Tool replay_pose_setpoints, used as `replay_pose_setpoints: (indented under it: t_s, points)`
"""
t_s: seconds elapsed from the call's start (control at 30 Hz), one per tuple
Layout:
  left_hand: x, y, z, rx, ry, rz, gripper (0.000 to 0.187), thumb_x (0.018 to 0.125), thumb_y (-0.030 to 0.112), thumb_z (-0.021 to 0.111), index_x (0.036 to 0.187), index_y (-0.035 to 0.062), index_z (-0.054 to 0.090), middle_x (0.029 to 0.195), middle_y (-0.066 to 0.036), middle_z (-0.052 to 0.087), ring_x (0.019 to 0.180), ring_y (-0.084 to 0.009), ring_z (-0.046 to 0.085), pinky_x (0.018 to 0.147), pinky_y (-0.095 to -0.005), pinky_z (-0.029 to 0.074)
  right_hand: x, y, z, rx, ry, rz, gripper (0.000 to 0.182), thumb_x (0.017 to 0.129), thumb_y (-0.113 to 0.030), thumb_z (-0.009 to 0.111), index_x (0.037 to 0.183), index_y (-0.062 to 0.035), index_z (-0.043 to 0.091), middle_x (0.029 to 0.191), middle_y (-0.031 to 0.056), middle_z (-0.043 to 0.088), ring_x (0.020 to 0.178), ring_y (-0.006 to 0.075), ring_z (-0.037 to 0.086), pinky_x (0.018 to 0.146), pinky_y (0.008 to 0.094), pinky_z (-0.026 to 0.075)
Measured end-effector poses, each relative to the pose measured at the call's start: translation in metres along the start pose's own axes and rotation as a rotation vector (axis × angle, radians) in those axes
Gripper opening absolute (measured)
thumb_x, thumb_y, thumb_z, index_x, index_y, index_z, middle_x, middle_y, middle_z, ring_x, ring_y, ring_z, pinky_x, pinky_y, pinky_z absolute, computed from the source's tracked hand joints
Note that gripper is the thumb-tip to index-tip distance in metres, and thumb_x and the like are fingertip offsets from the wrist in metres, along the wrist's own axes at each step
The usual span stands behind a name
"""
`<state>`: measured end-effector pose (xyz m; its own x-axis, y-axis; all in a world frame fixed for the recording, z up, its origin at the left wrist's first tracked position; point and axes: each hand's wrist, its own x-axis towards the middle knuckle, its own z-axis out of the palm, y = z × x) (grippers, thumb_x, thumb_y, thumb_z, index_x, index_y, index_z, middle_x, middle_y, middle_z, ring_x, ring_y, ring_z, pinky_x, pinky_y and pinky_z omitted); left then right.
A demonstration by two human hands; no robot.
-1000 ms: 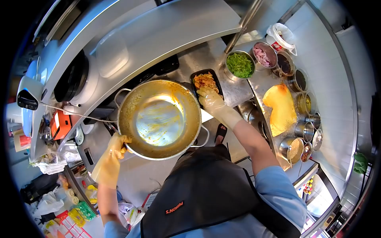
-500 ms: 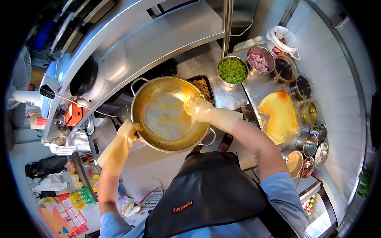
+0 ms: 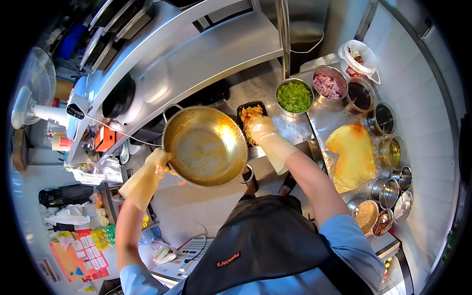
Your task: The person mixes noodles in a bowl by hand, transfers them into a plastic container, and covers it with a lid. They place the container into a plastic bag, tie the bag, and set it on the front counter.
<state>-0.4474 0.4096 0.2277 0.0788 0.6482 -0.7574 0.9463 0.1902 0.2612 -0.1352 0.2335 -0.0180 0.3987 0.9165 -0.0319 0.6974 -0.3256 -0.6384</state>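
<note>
A large metal pan [image 3: 204, 147] with two loop handles, smeared orange-yellow inside, is tilted to the right. My left hand [image 3: 160, 163], in a pale glove, grips its lower left rim. My right hand [image 3: 258, 126], also gloved, is over a black tray [image 3: 241, 109] of sauced food just right of the pan. Its fingertips are hidden in or behind the food, so what they hold cannot be made out. A yellow flat sheet [image 3: 351, 157] with an orange patch lies on the counter at the right.
Bowls of chopped greens [image 3: 294, 96] and sliced onion [image 3: 329, 84] stand behind the tray. Sauce containers [image 3: 360, 96] line the right wall. A metal shelf [image 3: 211, 44] crosses above the counter. A fan [image 3: 39, 93] stands far left.
My right hand has moved out of the pan to the black tray. The pan is now more tilted, its right rim shifted left, showing more of the tray. The view has shifted slightly.
</note>
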Motion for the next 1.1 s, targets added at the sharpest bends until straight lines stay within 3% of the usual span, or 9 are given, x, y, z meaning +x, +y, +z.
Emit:
replay_pose_setpoints:
  t_s: [0.1, 0.17, 0.23, 0.37, 0.5, 0.6, 0.73, 0.83, 1.1]
  points:
    - [0.012, -0.027, -0.001, 0.429, 0.029, 0.323, 0.023, 0.079, 0.004, 0.067, 0.099, -0.0009, 0.076, 0.084, -0.013, 0.076, 0.067, -0.0223, 0.073, 0.058, -0.0336, 0.055, -0.011, 0.005, -0.006, -0.108, -0.071, -0.009, 0.028, 0.096, -0.019, 0.053, 0.112, -0.0098, 0.074, 0.104, 0.0168, 0.074, 0.099, 0.0337, 0.071, 0.087, 0.0430, 0.057]
    - [-0.016, 0.005, 0.017, -0.110, 0.105, 0.076, 0.020, 0.079, 0.008, 0.064, 0.094, -0.0017, 0.075, 0.079, -0.016, 0.075, 0.056, -0.0218, 0.068, 0.052, -0.0343, 0.052, -0.010, 0.010, 0.002, 0.023, 0.173, -0.055, 0.027, 0.098, -0.025, 0.054, 0.111, -0.0115, 0.072, 0.105, 0.0178, 0.073, 0.097, 0.0363, 0.070, 0.085, 0.0463, 0.056]
    - [-0.022, 0.015, 0.013, 0.123, -0.014, 0.121, 0.016, 0.076, 0.009, 0.065, 0.086, 0.0022, 0.075, 0.069, -0.015, 0.070, 0.051, -0.0196, 0.062, 0.045, -0.0359, 0.045, -0.036, -0.013, -0.044, 0.086, 0.192, 0.033, 0.028, 0.095, -0.028, 0.060, 0.113, -0.0099, 0.073, 0.103, 0.0186, 0.073, 0.096, 0.0387, 0.069, 0.082, 0.0473, 0.055]
    - [-0.039, 0.044, 0.073, -0.248, -0.074, 0.196, 0.026, 0.072, 0.003, 0.064, 0.095, -0.0077, 0.069, 0.060, -0.015, 0.062, 0.035, -0.0204, 0.050, 0.034, -0.0332, 0.035, -0.115, 0.031, -0.093, 0.975, 0.558, 0.226, 0.029, 0.094, -0.030, 0.070, 0.108, -0.0060, 0.076, 0.103, 0.0157, 0.076, 0.095, 0.0286, 0.073, 0.085, 0.0374, 0.055]
    - [-0.003, 0.074, 0.138, 0.022, -0.186, 0.257, 0.019, 0.078, 0.013, 0.070, 0.088, -0.0035, 0.072, 0.064, -0.015, 0.065, 0.039, -0.0192, 0.053, 0.036, -0.0338, 0.037, -0.224, 0.086, -0.184, 0.627, 0.657, 0.760, 0.043, 0.094, -0.044, 0.069, 0.112, -0.0052, 0.074, 0.108, 0.0129, 0.075, 0.103, 0.0275, 0.070, 0.095, 0.0388, 0.052]
    - [-0.018, 0.116, 0.240, 0.196, -0.407, 0.700, 0.015, 0.083, 0.009, 0.068, 0.091, -0.0020, 0.074, 0.066, -0.011, 0.066, 0.047, -0.0166, 0.057, 0.043, -0.0305, 0.041, -0.291, 0.083, -0.249, 0.629, 0.875, 0.937, 0.044, 0.096, -0.038, 0.070, 0.119, -0.0010, 0.070, 0.106, 0.0108, 0.074, 0.097, 0.0226, 0.067, 0.089, 0.0372, 0.051]
    - [0.015, 0.129, 0.368, 0.030, -0.656, 0.673, 0.015, 0.085, 0.004, 0.067, 0.095, -0.0045, 0.074, 0.074, -0.016, 0.070, 0.054, -0.0201, 0.064, 0.044, -0.0298, 0.046, -0.355, 0.122, -0.249, 0.712, 1.083, 0.722, 0.040, 0.099, -0.031, 0.068, 0.124, 0.0000, 0.067, 0.104, 0.0085, 0.073, 0.092, 0.0160, 0.065, 0.082, 0.0317, 0.052]
    - [-0.031, 0.158, 0.439, -0.265, -0.695, 0.292, 0.021, 0.084, 0.002, 0.066, 0.099, -0.0126, 0.068, 0.079, -0.019, 0.069, 0.058, -0.0244, 0.066, 0.043, -0.0291, 0.049, -0.390, 0.132, -0.233, 0.742, 1.101, 0.713, 0.037, 0.104, -0.026, 0.059, 0.127, 0.0027, 0.067, 0.110, 0.0074, 0.072, 0.089, 0.0132, 0.064, 0.080, 0.0255, 0.051]
    - [-0.018, 0.197, 0.549, -0.443, -0.923, 0.085, 0.032, 0.095, 0.011, 0.065, 0.123, -0.0027, 0.060, 0.096, -0.015, 0.070, 0.081, -0.0281, 0.072, 0.063, -0.0344, 0.062, -0.383, 0.168, -0.193, 1.776, 1.084, 0.474, 0.072, 0.107, -0.053, 0.043, 0.150, 0.0047, 0.041, 0.147, 0.0254, 0.051, 0.133, 0.0329, 0.053, 0.115, 0.0420, 0.041]
